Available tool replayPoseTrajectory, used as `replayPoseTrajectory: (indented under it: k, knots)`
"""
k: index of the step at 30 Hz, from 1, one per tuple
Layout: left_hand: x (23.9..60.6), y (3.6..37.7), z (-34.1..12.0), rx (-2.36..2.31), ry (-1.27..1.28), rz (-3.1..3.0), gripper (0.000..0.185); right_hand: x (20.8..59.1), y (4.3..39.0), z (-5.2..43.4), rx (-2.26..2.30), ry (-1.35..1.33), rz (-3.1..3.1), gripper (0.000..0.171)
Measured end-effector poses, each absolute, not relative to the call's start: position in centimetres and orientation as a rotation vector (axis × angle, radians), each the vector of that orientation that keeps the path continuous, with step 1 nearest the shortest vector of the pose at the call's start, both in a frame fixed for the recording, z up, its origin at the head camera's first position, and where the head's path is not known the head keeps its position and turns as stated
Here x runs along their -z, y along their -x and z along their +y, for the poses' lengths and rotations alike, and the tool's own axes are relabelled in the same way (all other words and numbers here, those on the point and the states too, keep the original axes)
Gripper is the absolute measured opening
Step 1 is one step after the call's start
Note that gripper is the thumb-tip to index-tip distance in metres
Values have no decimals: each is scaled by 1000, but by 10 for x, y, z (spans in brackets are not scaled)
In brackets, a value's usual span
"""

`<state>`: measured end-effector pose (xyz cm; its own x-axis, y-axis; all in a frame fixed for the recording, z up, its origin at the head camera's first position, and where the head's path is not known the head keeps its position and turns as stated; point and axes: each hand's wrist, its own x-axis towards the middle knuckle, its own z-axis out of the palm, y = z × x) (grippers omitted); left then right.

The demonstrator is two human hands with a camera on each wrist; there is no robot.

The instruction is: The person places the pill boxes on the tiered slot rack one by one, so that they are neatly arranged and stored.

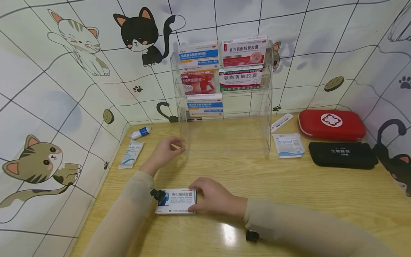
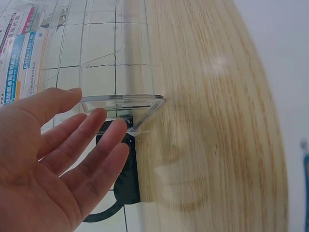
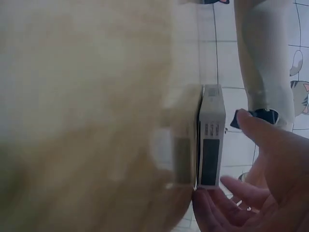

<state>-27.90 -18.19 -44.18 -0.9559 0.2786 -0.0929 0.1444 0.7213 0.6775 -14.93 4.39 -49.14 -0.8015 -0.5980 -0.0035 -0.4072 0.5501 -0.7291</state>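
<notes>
A white medicine box with blue and dark printing lies flat on the table near the front. My right hand is at its right end, thumb and fingers spread around that end. In the right wrist view the fingers meet the box's far edge, while the thumb appears raised above its face. My left hand is beside the lower left side of a clear acrylic display rack. In the left wrist view its fingers are relaxed and loosely bent near the rack's edge, holding nothing.
Several medicine boxes stand on the rack's tiers. Left of it lie a small tube and a sachet. To the right are a thermometer pack, a surgical packet, a red first-aid case and a black case.
</notes>
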Motion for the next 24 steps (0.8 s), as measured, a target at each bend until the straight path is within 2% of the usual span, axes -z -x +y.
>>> replayPoseTrajectory:
  k: [2, 5, 10, 16, 24]
  knots:
    - [442, 279, -182, -1053, -350, 2740, 39, 492, 148, 41, 1051, 845, 2574, 78]
    - [442, 279, -182, -1044, -349, 2749, 39, 491, 146, 38, 995, 836, 2612, 77]
    - [442, 280, -181, -1022, -332, 2752, 39, 488, 145, 41, 1085, 750, 2566, 64]
    - [442, 282, -182, -1017, -324, 2747, 40, 490, 149, 53, 1414, 585, 2399, 47]
    - [442, 281, -182, -1000, -348, 2750, 38, 487, 152, 89, 1574, 416, 2393, 21]
